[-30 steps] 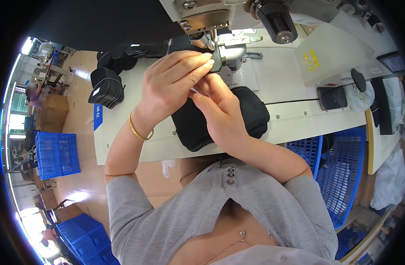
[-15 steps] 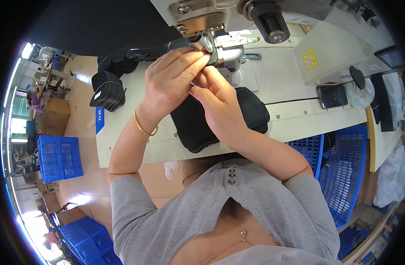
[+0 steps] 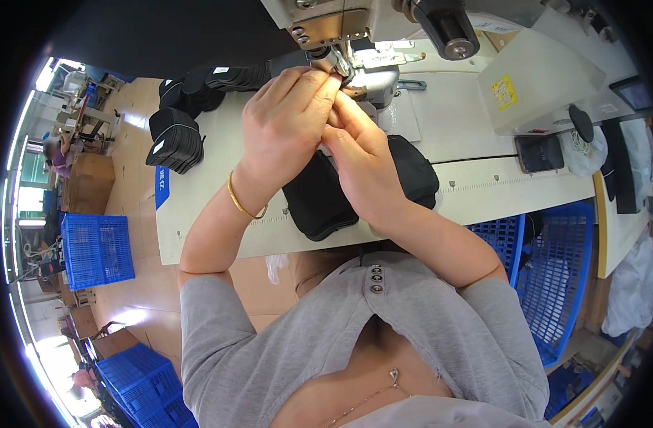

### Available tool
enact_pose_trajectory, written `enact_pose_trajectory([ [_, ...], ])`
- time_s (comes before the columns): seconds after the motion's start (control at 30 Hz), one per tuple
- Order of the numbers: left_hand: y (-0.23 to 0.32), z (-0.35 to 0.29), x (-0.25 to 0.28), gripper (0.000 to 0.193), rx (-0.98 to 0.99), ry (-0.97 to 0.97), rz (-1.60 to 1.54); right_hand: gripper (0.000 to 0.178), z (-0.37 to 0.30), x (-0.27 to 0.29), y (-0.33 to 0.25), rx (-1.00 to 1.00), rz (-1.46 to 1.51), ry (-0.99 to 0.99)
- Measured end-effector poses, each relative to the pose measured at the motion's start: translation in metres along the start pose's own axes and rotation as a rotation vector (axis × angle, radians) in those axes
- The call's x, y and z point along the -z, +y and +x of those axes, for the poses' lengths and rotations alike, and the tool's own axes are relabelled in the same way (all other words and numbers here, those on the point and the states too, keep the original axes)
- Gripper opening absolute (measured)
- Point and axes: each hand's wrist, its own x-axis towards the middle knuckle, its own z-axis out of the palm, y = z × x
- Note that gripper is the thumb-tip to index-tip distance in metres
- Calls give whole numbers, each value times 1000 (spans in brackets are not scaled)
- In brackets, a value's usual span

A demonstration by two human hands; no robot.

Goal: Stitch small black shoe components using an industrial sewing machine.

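Note:
My left hand and my right hand meet at the needle area of a sewing machine. Their fingers are pinched together on a dark fabric piece, of which only a small edge shows by the presser foot; the rest is hidden behind the fingers. Under my wrists, on the white table, lie black padded fabric pieces: one below the left hand and another beside the right forearm.
Tied stacks of black fabric pieces stand on the table's left. A phone lies at the right, near a white machine housing. Blue crates sit below the table's right side, others on the floor at left.
Both hands have shifted slightly in toward the needle, and less of the dark fabric shows at the fingertips. The whole view has moved a little.

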Motion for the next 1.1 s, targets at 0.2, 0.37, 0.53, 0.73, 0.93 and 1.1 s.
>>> enact_pose_trajectory([
  [0.2,4,1,2,36,16,-45,27,43,2,0,0,8,37,21],
  [0.37,7,3,3,32,22,-56,46,39,0,3,2,-22,43,37],
  [0.53,13,12,6,20,75,-125,44,36,-3,5,-7,-60,56,29],
  [0.73,19,21,15,13,223,-235,-14,32,-6,10,-4,-21,-45,55],
  [0.93,18,24,25,14,409,-250,-230,21,-4,15,-10,-24,-189,21],
  [1.1,17,22,30,18,448,-256,-347,17,-1,9,-11,-136,118,55],
])
